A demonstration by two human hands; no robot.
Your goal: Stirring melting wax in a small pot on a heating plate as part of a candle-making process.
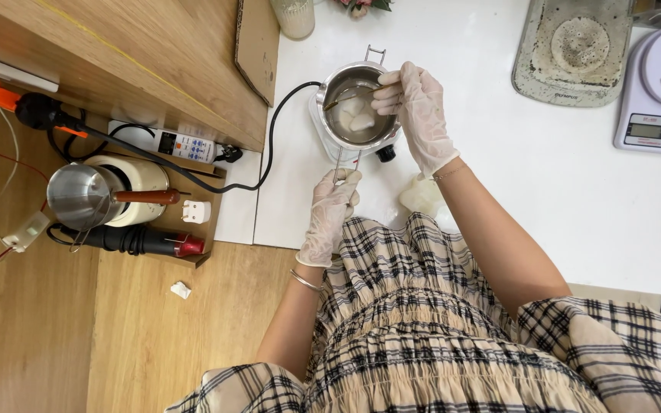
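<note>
Two gloved hands work at a small steel melting pot [355,107] on a white table [560,191]. The left hand [332,210] is closed around the pot's thin wire handle [338,164], which sticks out toward the person. The right hand [421,115] sits on the pot's rim, just past that grip, and pinches a thin stick [350,97] that dips into the pot. Under the stick lie pale white lumps [357,116], maybe wax, in clear liquid.

I think the pot is stiff, smooth and likely hot, so the wire handle is the safe place to hold. It may tip if the liquid sloshes. The lumps look soft and slippery.

A small white heater base [321,130] under the pot is mostly hidden. I cannot tell what the pale lump beside the right wrist is. Off to the right, a kitchen scale [656,115] is cut off at the edge.
</note>
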